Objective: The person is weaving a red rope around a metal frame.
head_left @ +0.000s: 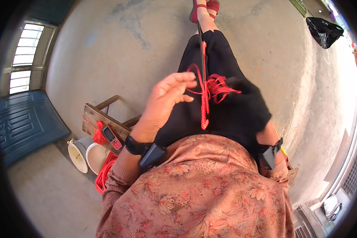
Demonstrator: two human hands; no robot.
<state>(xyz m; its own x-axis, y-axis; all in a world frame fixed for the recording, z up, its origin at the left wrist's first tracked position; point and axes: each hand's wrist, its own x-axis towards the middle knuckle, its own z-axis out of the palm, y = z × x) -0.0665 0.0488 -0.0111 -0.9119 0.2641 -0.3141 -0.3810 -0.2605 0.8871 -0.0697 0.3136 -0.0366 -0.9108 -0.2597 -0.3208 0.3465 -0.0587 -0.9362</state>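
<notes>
A long thin black bar (pixel 202 59) with red plaited cord (pixel 204 107) along it runs lengthwise over my lap. Loose red strands (pixel 222 86) bunch at its right side, and a thin red loop (pixel 195 66) curves out to its left. Beside that loop is my left hand (pixel 172 92), its fingers stretched and the thumb apart from them. The loop passes close to the fingertips; I cannot make out whether it touches them. Past my right wrist (pixel 267 135), my right hand is lost in blurred black against the black trousers (pixel 222 55), so its fingers do not show.
At my left a wooden bench (pixel 103 123) bears a red keypad phone (pixel 112 137) and a red cord bundle (pixel 99 135). Pale buckets (pixel 78 156) and a red cord coil (pixel 106 172) stand below. A black plastic bag (pixel 323 32) lies on the concrete floor (pixel 107 51), far right.
</notes>
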